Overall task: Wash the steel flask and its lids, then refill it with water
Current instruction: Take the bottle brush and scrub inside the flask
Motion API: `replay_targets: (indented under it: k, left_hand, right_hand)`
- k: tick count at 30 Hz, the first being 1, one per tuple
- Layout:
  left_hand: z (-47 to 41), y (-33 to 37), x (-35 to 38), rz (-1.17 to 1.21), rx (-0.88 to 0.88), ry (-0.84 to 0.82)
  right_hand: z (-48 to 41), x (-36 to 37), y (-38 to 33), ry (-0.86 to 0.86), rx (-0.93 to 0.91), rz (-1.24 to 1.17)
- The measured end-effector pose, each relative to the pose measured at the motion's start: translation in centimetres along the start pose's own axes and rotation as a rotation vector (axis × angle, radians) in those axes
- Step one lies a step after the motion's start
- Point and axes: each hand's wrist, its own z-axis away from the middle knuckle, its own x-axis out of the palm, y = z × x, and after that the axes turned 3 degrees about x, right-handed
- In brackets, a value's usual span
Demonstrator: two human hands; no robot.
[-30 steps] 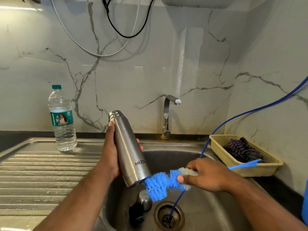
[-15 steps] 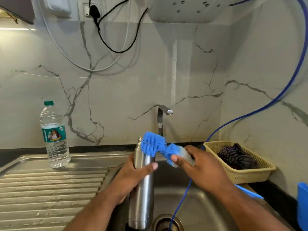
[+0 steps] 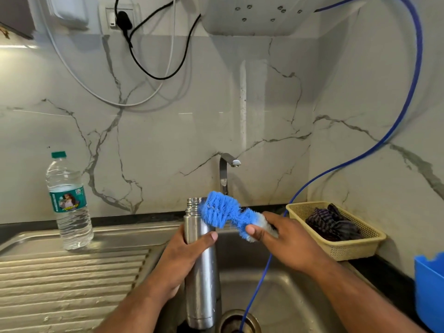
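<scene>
At the far left a plastic water bottle (image 3: 69,203) stands capped on the steel drainboard (image 3: 72,280), well apart from the work. Right of it, the left hand (image 3: 185,255) wraps its fingers and thumb round the upper body of the flask (image 3: 203,292), holding it upright over the sink (image 3: 288,296) with its open threaded neck at the top and its base low, just left of the drain (image 3: 236,319). The blue brush (image 3: 222,210) lies against the right side of that neck, its bristles touching the rim but not inside. The right hand (image 3: 288,241) grips the brush by its pale stem, thumb pinched under it. The tap (image 3: 225,174) behind shows no water running. A blue hose (image 3: 419,44) drops past the right hand into the drain. Farther right, a basket (image 3: 336,248) with a dark cloth (image 3: 331,222) sits on the tabletop (image 3: 384,267). By my reading the wash is only partway: the flask looks wet and the brush is at the mouth, so the inside is probably next. No lids are in view, so I cannot tell whether they are washed. Rinsing and refilling are left.
</scene>
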Motion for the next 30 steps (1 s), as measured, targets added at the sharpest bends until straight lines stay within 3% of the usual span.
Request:
replay_targets:
  k: [5, 9, 13, 20, 30]
  left_hand:
    - [0.1, 0.3, -0.6, -0.13, 0.044, 0.032]
    - [0.5, 0.5, -0.2, -0.353, 0.125, -0.084]
    - [0.8, 0.5, 0.8, -0.474, 0.203, -0.233]
    - [0.4, 0.0, -0.2, -0.567, 0.297, -0.136]
    - [0.4, -0.5, -0.6, -0.73, 0.228, -0.034]
  right_hand:
    - [-0.1, -0.5, -0.2, 0.069, 0.101, 0.133]
    - [-0.1, -0.4, -0.1, 0.097, 0.109, 0.257]
    - [0.2, -0.1, -0.4, 0.047, 0.052, 0.186]
    - [0.2, -1.6, -0.8, -0.042, 0.034, -0.07]
    - [0.7, 0.3, -1.7, 0.049, 0.011, 0.153]
